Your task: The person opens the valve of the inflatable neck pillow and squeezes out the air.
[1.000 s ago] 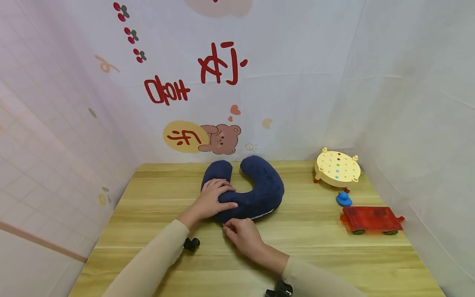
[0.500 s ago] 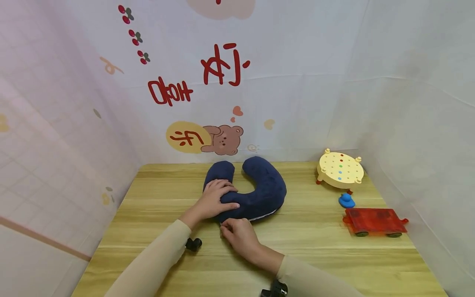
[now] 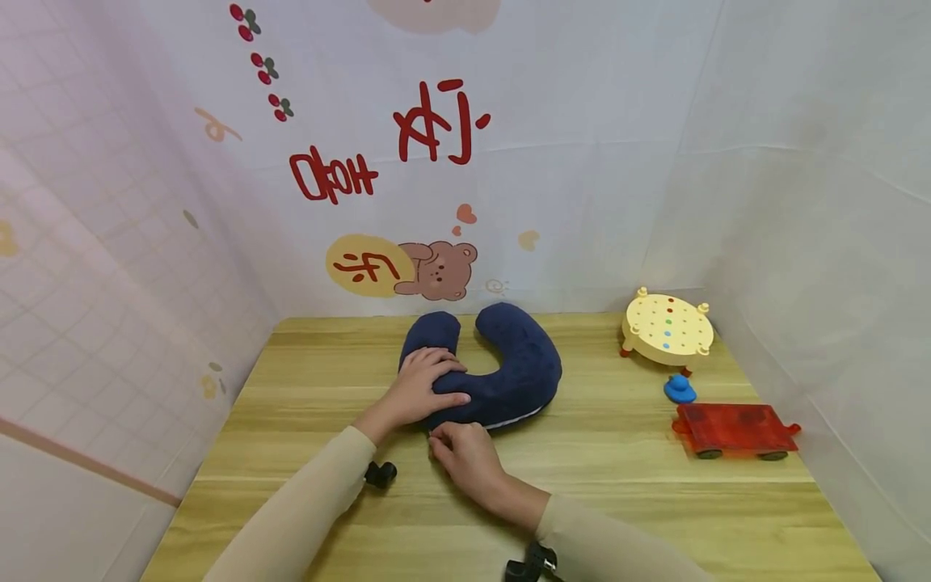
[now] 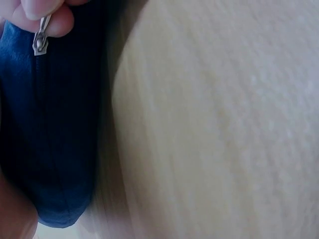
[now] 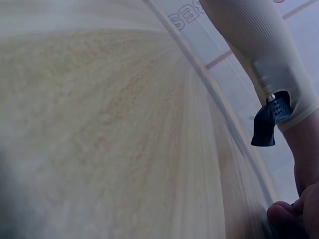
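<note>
A navy U-shaped neck pillow (image 3: 520, 364) lies on the table, its open end toward the back wall. My left hand (image 3: 422, 384) rests on its left side, fingers across the top and thumb apart from them. At the pillow's front edge, my right hand (image 3: 465, 457) pinches the zipper pull (image 4: 44, 23) between thumb and finger. The metal slider (image 4: 40, 44) sits on the seam in the left wrist view, with a dark zipper line running on from it. White shows along the seam to the right of my right hand. The right wrist view catches only part of a hand (image 5: 286, 214) at its lower right corner.
On the right of the wooden table (image 3: 596, 485) stand a pale yellow pegged disc toy (image 3: 667, 327), a blue toy duck (image 3: 680, 389) and a red wheeled toy cart (image 3: 738, 428). Black wrist cameras hang below both sleeves. Printed white cloth walls border the back and sides.
My right hand has slid a little to the left along the pillow's front edge with the zipper pull. The left hand stays in place on the pillow.
</note>
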Action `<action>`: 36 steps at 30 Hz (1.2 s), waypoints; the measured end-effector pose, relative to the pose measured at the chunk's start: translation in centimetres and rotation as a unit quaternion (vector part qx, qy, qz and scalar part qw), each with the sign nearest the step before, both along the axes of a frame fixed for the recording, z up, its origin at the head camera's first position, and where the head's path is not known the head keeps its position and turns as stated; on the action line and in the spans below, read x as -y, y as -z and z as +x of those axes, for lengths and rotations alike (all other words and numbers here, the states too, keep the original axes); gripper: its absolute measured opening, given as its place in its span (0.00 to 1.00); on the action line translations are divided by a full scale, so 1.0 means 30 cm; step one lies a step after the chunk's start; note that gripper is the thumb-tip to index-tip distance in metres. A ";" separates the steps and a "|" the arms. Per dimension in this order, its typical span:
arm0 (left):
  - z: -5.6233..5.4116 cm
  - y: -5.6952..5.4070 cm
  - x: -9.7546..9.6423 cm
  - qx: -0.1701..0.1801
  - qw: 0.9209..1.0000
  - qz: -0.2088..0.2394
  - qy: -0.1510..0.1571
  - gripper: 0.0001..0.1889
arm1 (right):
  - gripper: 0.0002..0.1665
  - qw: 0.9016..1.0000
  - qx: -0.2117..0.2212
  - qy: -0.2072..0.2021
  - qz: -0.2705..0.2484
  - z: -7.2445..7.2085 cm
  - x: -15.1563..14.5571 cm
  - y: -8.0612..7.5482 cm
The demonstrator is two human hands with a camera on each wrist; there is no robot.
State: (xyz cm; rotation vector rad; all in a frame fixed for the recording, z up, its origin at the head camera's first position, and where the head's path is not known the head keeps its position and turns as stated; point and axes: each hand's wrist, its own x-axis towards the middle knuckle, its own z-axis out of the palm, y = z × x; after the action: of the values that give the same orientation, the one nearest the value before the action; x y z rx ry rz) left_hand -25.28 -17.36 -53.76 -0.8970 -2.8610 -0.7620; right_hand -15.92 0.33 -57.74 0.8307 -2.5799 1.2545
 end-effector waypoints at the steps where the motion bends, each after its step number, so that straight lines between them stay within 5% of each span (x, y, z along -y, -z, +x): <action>1: 0.000 0.000 0.000 0.000 1.000 0.000 -0.001 0.31 | 0.04 1.000 -0.001 0.002 -0.001 0.001 0.003 0.000; 13: -0.008 -0.004 0.004 0.000 1.000 -0.005 -0.001 0.31 | 0.06 0.999 0.007 0.008 -0.034 -0.005 0.041 0.001; 17: -0.025 -0.021 0.028 0.010 1.000 -0.021 0.020 0.34 | 0.04 0.999 0.018 0.012 -0.044 -0.007 0.037 0.001; 23: -0.075 -0.031 0.115 -0.019 0.997 -0.055 0.056 0.35 | 0.04 0.998 0.031 0.006 -0.060 -0.006 0.026 0.012; 29: -0.070 0.004 0.116 0.005 0.999 -0.006 0.031 0.29 | 0.04 0.997 0.024 0.003 -0.068 -0.005 0.015 0.022; 36: -0.043 0.013 0.074 0.026 0.998 0.042 -0.032 0.23 | 0.04 0.997 0.025 0.018 -0.074 0.001 0.002 0.006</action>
State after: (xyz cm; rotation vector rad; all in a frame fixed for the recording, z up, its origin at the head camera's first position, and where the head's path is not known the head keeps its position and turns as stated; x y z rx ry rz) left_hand -26.59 -19.59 -54.15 -0.7838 -2.8620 -0.9037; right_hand -15.89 0.28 -57.93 0.7312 -2.4902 1.4542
